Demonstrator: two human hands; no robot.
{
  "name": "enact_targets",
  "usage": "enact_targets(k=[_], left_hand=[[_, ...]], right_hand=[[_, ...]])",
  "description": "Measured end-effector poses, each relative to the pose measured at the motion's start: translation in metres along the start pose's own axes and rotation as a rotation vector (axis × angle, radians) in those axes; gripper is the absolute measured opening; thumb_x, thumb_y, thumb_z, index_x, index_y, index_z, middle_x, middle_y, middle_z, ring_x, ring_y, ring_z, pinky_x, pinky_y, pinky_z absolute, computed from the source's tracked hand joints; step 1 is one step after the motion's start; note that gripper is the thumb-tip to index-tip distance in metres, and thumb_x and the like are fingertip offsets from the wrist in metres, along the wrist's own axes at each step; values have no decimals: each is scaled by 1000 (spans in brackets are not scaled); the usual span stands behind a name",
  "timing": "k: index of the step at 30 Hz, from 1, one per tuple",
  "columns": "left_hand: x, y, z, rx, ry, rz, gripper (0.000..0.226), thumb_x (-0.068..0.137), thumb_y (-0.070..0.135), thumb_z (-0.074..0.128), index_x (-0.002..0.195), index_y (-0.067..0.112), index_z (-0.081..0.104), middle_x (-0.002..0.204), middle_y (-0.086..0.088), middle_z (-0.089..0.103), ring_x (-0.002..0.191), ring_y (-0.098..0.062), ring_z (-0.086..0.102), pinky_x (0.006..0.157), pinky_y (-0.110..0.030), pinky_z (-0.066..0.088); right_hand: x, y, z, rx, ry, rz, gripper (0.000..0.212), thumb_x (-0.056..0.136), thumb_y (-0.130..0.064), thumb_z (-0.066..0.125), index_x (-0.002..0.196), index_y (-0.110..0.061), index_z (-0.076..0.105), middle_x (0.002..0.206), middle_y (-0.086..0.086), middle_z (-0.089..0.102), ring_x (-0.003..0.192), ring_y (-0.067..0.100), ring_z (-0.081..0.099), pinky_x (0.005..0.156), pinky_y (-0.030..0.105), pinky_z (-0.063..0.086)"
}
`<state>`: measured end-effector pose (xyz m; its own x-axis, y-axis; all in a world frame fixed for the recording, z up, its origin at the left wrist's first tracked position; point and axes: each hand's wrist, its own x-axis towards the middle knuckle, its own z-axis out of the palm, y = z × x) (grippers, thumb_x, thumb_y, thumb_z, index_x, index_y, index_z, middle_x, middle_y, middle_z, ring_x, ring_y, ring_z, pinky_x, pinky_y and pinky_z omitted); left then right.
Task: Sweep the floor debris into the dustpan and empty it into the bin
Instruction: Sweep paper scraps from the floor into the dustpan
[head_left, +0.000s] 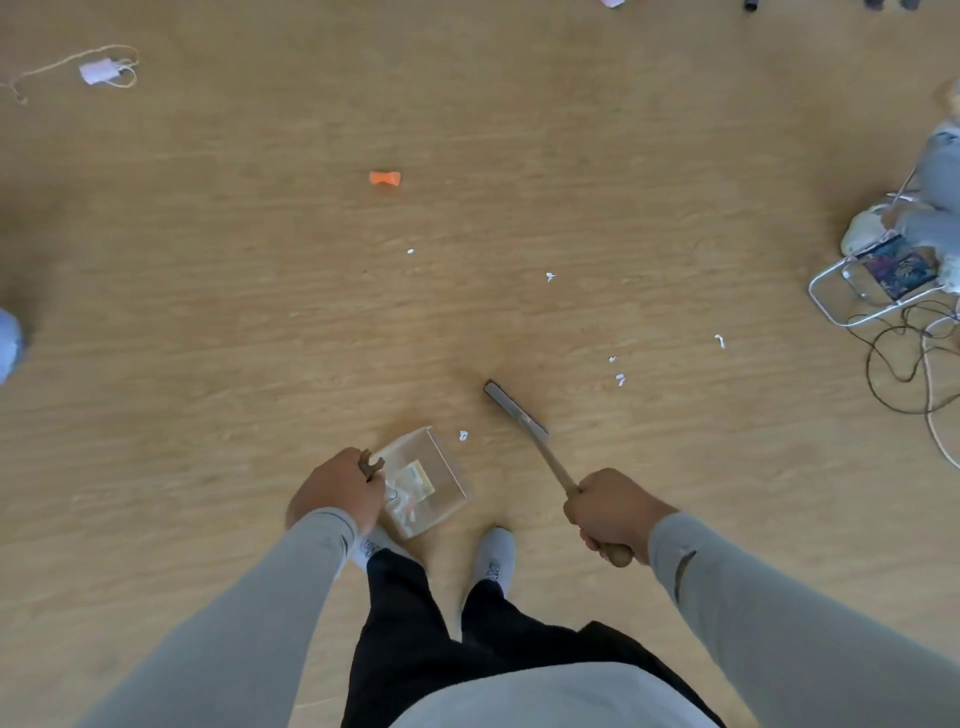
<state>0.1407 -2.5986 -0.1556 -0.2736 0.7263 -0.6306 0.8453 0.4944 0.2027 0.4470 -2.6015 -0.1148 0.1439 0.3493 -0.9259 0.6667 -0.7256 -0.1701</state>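
My left hand (335, 491) grips the top of the dustpan's handle; the clear dustpan (441, 457) stands on the wooden floor just ahead of my feet with paper scraps inside. My right hand (610, 512) grips the wooden handle of the broom, whose narrow grey head (514, 408) rests on the floor to the right of the pan. A white scrap (463, 435) lies between pan and broom head. More white bits (619, 378) are scattered to the right and farther out, and an orange piece (385, 178) lies well ahead.
A folded metal frame with a patterned cushion (883, 275) and tangled cables (904, 358) sit at the right, beside a seated person's legs. A small white tag on string (98, 70) lies far left. My socked feet (496, 553) stand behind the dustpan.
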Motion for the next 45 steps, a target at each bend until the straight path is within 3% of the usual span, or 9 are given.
enact_targets(k=[4,11,17,23,27,31,35,38,45], left_hand=[[2,-11,9,-10,28,-27,15,97,39,52,102,25,53,78,4,62,67,-18,62,67,-34,57],[6,-22,6,-22,38,-39,26,97,41,51,118,25,56,83,8,62,75,-19,63,72,-33,54],[5,-22,10,-20,49,-33,17,97,40,51,106,25,54,78,4,64,68,-18,63,69,-35,57],[6,-25,10,-34,36,-28,15,97,40,50,99,26,54,75,3,65,65,-19,63,60,-32,52],[1,-29,4,-94,4,-36,13,96,39,54,102,27,57,80,5,65,68,-18,65,65,-35,57],[-8,-12,-16,-149,-4,-19,32,96,37,56,125,27,60,82,2,68,63,-18,68,54,-29,52],[-23,38,-35,-109,34,42,32,97,37,57,125,20,60,82,0,67,64,-19,67,54,-30,52],[-34,78,-48,-45,56,124,31,98,37,58,124,21,61,81,2,65,65,-18,64,54,-28,49],[-44,164,-67,14,90,250,30,97,39,59,122,22,64,82,1,67,70,-22,65,58,-30,49]], right_hand=[[-3,2,22,-190,-97,-16,26,89,-6,49,104,2,68,69,12,64,54,21,54,55,30,43],[-27,25,-37,130,-132,-8,42,90,-1,60,131,-12,63,65,10,62,46,16,48,42,24,35],[-26,19,-16,-1,-60,-60,57,94,-6,55,150,-14,47,76,10,63,50,15,52,44,25,41],[-10,5,11,-81,-144,-46,41,89,-6,52,128,1,63,64,10,61,48,18,51,51,28,44],[-8,26,-27,275,-216,41,34,92,-2,56,125,-3,64,66,12,55,49,17,41,44,26,32],[-26,63,-64,548,-214,22,33,95,-2,55,125,-13,64,71,14,58,47,14,43,38,21,32],[-51,96,-93,497,-103,-76,37,95,-2,58,127,-18,61,70,13,61,49,16,47,43,24,35],[-61,116,-111,518,-7,-135,38,95,0,55,131,-9,61,68,14,59,48,17,47,43,25,35],[-45,152,-145,644,200,-149,25,93,-4,55,116,-9,65,63,14,59,53,23,47,45,27,37]])
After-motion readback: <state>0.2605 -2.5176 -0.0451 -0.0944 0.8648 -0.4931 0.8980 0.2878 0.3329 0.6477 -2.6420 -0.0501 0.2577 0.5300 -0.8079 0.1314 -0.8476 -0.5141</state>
